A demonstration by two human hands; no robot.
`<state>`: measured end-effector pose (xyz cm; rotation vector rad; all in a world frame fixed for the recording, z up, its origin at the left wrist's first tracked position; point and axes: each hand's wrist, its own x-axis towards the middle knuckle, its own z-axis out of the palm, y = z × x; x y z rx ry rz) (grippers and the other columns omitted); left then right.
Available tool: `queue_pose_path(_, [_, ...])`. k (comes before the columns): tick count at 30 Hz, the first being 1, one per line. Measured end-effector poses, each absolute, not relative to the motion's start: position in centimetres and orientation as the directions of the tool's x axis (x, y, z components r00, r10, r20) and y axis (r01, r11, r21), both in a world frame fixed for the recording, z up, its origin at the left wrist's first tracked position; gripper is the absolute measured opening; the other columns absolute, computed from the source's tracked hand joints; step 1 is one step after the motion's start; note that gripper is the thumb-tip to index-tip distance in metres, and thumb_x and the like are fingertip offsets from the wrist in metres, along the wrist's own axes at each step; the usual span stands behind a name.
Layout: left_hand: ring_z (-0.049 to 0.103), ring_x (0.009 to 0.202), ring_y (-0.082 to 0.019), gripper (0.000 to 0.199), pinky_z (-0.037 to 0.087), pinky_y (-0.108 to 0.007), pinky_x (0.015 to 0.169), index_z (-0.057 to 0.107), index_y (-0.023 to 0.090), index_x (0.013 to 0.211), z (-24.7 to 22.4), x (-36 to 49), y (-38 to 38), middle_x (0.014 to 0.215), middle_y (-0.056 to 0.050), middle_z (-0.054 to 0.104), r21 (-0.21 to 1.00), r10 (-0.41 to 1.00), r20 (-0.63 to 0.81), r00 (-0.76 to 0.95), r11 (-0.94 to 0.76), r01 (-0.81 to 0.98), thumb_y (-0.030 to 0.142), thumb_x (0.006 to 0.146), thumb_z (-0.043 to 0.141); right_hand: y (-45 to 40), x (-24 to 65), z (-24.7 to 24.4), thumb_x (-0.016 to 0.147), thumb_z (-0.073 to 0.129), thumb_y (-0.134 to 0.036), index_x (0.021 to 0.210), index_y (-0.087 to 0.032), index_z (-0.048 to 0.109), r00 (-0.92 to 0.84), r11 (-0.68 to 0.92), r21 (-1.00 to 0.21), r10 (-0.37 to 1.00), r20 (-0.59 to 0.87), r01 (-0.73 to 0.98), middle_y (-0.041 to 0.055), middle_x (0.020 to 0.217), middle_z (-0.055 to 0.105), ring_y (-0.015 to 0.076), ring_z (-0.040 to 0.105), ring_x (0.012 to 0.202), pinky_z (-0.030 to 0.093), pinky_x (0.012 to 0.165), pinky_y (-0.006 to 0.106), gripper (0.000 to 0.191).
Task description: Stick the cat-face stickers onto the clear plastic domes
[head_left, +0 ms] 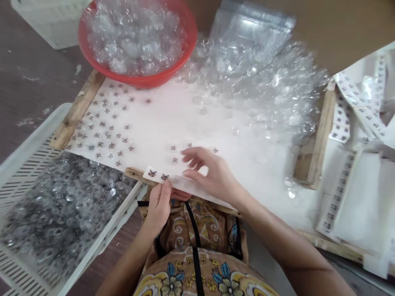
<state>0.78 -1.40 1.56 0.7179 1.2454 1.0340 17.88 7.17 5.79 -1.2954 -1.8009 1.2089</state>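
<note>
My left hand (160,205) pinches a white strip of stickers (148,172) at the table's near edge, with its thumb on top. Two dark cat-face prints show on the strip. Just to the right, my right hand (206,172) hovers over the white tabletop (154,127), slightly blurred. Its thumb and fingers are curved and apart, and I see nothing between them. Close to its fingertips lie a few small cat-face pieces (175,160). Many more cat-face pieces (103,124) are spread over the table's left side.
A red basin (142,80) of clear plastic pieces stands at the back left. Loose clear discs (265,86) and a plastic bag (249,24) cover the back right. A white crate (31,152) of clear pieces sits lower left. Sticker strips (336,193) lie beyond the wooden rail (322,139).
</note>
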Motion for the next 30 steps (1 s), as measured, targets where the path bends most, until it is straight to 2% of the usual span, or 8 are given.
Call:
queue_pose_path(2, [0.074, 0.069, -0.025, 0.044, 0.062, -0.036, 0.064, 0.073, 0.016, 0.088, 1.8, 0.7, -1.5, 0.066, -0.006, 0.072, 0.903, 0.931, -0.363, 0.046, 0.364, -0.227, 0.056, 0.094, 0.056, 6.8, 15.9, 6.6, 0.088, 0.065, -0.019, 0.106, -0.021, 0.067, -0.453, 0.118, -0.946, 0.891, -0.034, 0.303, 0.002, 0.092, 0.072, 0.0124, 0.064, 0.074, 0.053, 0.068, 0.027, 0.018])
queue_pose_path(5, [0.072, 0.07, -0.023, 0.033, 0.06, -0.033, 0.066, 0.071, 0.016, 0.09, 2.1, 0.9, -1.7, 0.075, -0.006, 0.074, 0.929, 0.948, -0.294, 0.117, 0.313, -0.199, 0.049, 0.087, 0.069, 6.2, 14.7, 6.4, 0.09, 0.062, -0.015, 0.091, -0.02, 0.067, -0.453, 0.185, -0.928, 0.891, 0.02, 0.324, 0.001, 0.087, 0.07, 0.0117, 0.062, 0.074, 0.052, 0.07, 0.027, 0.007])
queue_pose_path(9, [0.066, 0.062, -0.018, 0.033, 0.052, -0.026, 0.058, 0.066, 0.015, 0.073, 2.1, 1.6, -1.6, 0.064, -0.003, 0.069, 0.947, 0.953, -0.304, 0.009, 0.303, -0.106, 0.046, 0.086, 0.071, 4.7, 14.6, 5.5, 0.097, 0.054, -0.017, 0.09, -0.02, 0.066, -0.442, 0.381, -0.829, 0.878, 0.186, 0.409, 0.006, 0.092, 0.068, 0.0166, 0.063, 0.086, 0.053, 0.077, 0.032, 0.014])
queue_pose_path(12, [0.064, 0.055, -0.017, 0.036, 0.051, -0.026, 0.052, 0.064, 0.016, 0.069, 2.1, 1.9, -1.5, 0.059, -0.001, 0.067, 0.93, 0.935, -0.356, -0.01, 0.353, -0.099, 0.047, 0.085, 0.071, 4.7, 15.4, 5.6, 0.096, 0.054, -0.016, 0.087, -0.021, 0.064, -0.421, 0.45, -0.823, 0.859, 0.292, 0.346, 0.0073, 0.097, 0.067, 0.0183, 0.062, 0.093, 0.054, 0.08, 0.034, 0.015])
queue_pose_path(16, [0.071, 0.057, -0.022, 0.033, 0.061, -0.034, 0.059, 0.071, 0.016, 0.081, 2.5, 1.8, -1.1, 0.064, -0.005, 0.074, 0.882, 0.896, -0.442, 0.033, 0.441, -0.165, 0.049, 0.086, 0.069, 8.2, 19.0, 5.5, 0.091, 0.06, -0.024, 0.085, -0.023, 0.059, -0.171, 0.221, -0.929, 0.969, 0.177, 0.295, 0.002, 0.084, 0.063, 0.0161, 0.061, 0.079, 0.053, 0.07, 0.031, 0.006])
queue_pose_path(20, [0.076, 0.064, -0.026, 0.035, 0.063, -0.036, 0.061, 0.07, 0.016, 0.081, 2.7, 1.7, -0.8, 0.068, -0.008, 0.077, 0.886, 0.899, -0.436, 0.038, 0.436, -0.157, 0.051, 0.085, 0.07, 13.0, 23.5, 2.8, 0.083, 0.064, -0.033, 0.082, -0.022, 0.057, 0.126, -0.081, -0.9, 0.992, -0.029, 0.427, -0.0001, 0.074, 0.062, 0.0135, 0.055, 0.066, 0.047, 0.062, 0.029, 0.013])
queue_pose_path(24, [0.076, 0.062, -0.025, 0.036, 0.064, -0.034, 0.059, 0.068, 0.015, 0.083, 2.4, 1.7, -0.7, 0.067, -0.008, 0.077, 0.887, 0.898, -0.438, 0.036, 0.438, -0.149, 0.051, 0.086, 0.069, 14.9, 24.7, 0.3, 0.077, 0.063, -0.034, 0.077, -0.022, 0.057, 0.143, -0.184, -0.856, 0.981, -0.129, 0.484, -0.0013, 0.067, 0.059, 0.0126, 0.051, 0.061, 0.042, 0.058, 0.028, 0.014])
queue_pose_path(30, [0.075, 0.059, -0.023, 0.034, 0.063, -0.032, 0.057, 0.067, 0.014, 0.084, 2.5, 1.6, -0.7, 0.065, -0.008, 0.077, 0.876, 0.889, -0.454, 0.051, 0.456, -0.158, 0.048, 0.088, 0.068, 14.9, 23.6, 0.2, 0.076, 0.062, -0.028, 0.075, -0.022, 0.057, 0.138, -0.175, -0.8, 0.984, -0.116, 0.574, -0.0004, 0.069, 0.061, 0.014, 0.053, 0.063, 0.043, 0.063, 0.029, 0.008])
